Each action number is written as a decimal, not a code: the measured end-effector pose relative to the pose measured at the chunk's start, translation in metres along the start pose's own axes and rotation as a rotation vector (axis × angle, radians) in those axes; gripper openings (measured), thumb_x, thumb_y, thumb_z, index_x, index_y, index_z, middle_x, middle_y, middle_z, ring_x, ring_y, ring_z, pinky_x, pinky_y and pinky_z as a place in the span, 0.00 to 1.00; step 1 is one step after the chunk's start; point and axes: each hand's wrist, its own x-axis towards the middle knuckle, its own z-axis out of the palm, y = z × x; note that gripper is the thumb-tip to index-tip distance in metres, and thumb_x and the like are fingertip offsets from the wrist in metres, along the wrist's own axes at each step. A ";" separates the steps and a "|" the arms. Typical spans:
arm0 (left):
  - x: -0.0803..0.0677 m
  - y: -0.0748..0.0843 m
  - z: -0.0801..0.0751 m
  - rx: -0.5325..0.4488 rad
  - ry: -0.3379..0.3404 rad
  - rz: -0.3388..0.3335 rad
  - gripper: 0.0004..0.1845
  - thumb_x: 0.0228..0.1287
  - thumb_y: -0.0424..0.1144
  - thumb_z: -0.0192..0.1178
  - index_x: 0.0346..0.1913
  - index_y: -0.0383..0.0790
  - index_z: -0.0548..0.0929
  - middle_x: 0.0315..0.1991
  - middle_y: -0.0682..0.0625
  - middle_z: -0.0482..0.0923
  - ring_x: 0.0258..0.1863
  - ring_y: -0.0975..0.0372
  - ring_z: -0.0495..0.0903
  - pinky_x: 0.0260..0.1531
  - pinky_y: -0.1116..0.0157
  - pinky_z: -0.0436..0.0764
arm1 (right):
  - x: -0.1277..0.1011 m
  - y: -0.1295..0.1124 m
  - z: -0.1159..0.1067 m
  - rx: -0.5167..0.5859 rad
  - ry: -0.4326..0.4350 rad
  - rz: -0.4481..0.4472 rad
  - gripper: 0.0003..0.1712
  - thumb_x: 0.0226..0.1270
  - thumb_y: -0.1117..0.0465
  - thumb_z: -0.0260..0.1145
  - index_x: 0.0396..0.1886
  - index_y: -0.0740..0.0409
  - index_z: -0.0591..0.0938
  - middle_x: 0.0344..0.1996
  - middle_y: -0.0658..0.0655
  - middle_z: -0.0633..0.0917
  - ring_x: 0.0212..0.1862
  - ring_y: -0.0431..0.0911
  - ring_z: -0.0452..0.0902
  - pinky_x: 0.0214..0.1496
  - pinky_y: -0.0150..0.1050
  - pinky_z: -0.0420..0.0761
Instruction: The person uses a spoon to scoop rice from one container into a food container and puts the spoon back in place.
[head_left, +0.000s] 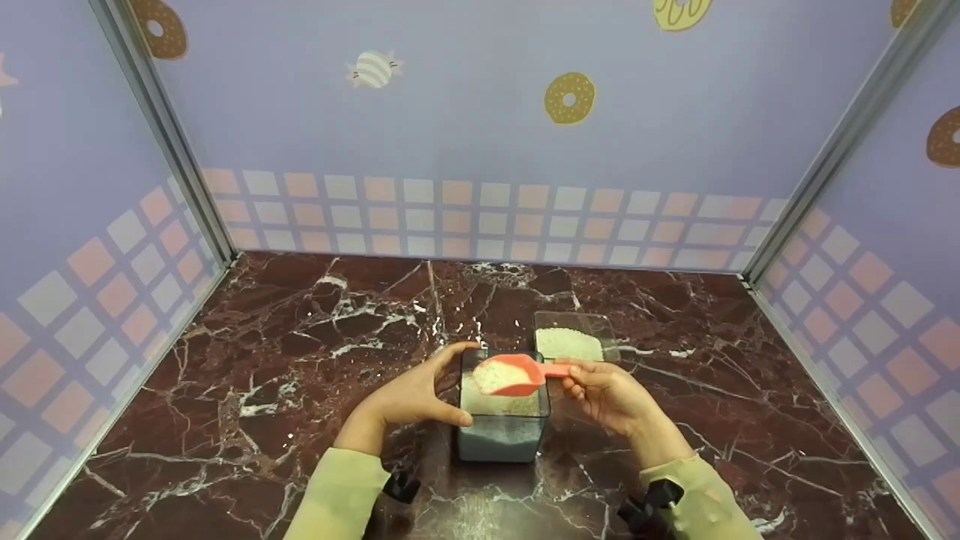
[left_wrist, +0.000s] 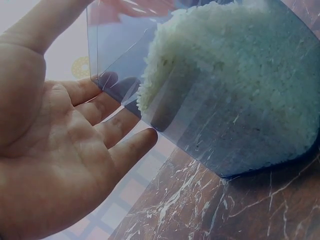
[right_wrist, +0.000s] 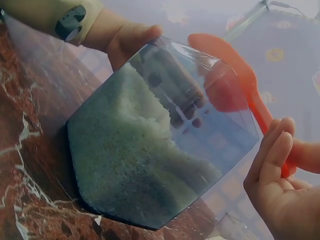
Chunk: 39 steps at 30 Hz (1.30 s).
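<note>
A clear square container [head_left: 501, 439] of white rice stands on the marbled tabletop. My left hand [head_left: 412, 394] holds it from the left, thumb at the near rim and fingers along the far side. In the left wrist view, the fingertips [left_wrist: 137, 142] touch its clear wall, with rice [left_wrist: 240, 85] heaped inside. My right hand [head_left: 611, 397] pinches the handle of a red scoop [head_left: 529, 379] between thumb and fingers. The scoop hangs level over the container's opening and carries rice [head_left: 495, 377]. In the right wrist view, the scoop's bowl shows partly through the clear wall.
Behind the container, to the right, lies a shallow clear tray [head_left: 609, 341] with white rice in it. Small white specks lie on the marbled tabletop [head_left: 360, 300]. Patterned panels [head_left: 480, 142] enclose the back and both sides.
</note>
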 end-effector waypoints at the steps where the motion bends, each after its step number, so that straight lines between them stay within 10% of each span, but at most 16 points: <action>1: 0.000 0.000 0.000 -0.007 -0.003 0.001 0.58 0.49 0.39 0.80 0.81 0.47 0.55 0.79 0.44 0.63 0.80 0.51 0.61 0.81 0.49 0.59 | 0.000 0.000 -0.001 0.031 -0.033 0.006 0.15 0.81 0.69 0.49 0.54 0.61 0.82 0.32 0.49 0.87 0.33 0.33 0.81 0.36 0.19 0.80; 10: 0.000 -0.003 0.000 0.023 0.033 -0.022 0.59 0.47 0.41 0.80 0.81 0.51 0.57 0.81 0.43 0.56 0.81 0.49 0.57 0.80 0.45 0.58 | -0.010 -0.019 -0.007 0.077 -0.049 -0.026 0.21 0.81 0.71 0.43 0.53 0.62 0.83 0.34 0.51 0.87 0.35 0.35 0.82 0.38 0.21 0.83; 21: -0.002 -0.001 0.000 0.117 0.069 -0.057 0.57 0.44 0.47 0.81 0.78 0.65 0.59 0.83 0.43 0.51 0.81 0.42 0.52 0.77 0.34 0.55 | -0.026 -0.049 -0.040 -0.068 0.454 -0.216 0.15 0.79 0.71 0.51 0.46 0.57 0.84 0.29 0.50 0.85 0.31 0.36 0.79 0.35 0.22 0.81; 28: -0.001 -0.001 0.000 0.134 0.061 -0.047 0.57 0.45 0.48 0.80 0.78 0.65 0.59 0.84 0.42 0.49 0.81 0.40 0.51 0.76 0.32 0.54 | -0.028 -0.051 -0.057 -0.459 0.745 -0.284 0.22 0.81 0.68 0.51 0.67 0.78 0.70 0.23 0.44 0.84 0.28 0.32 0.78 0.36 0.24 0.84; 39: -0.001 -0.002 0.000 0.088 0.061 -0.052 0.57 0.44 0.45 0.81 0.79 0.63 0.59 0.84 0.43 0.50 0.82 0.42 0.51 0.77 0.35 0.55 | -0.028 -0.045 -0.044 -1.272 0.991 -0.506 0.10 0.71 0.71 0.64 0.49 0.67 0.86 0.28 0.65 0.88 0.24 0.35 0.77 0.25 0.23 0.73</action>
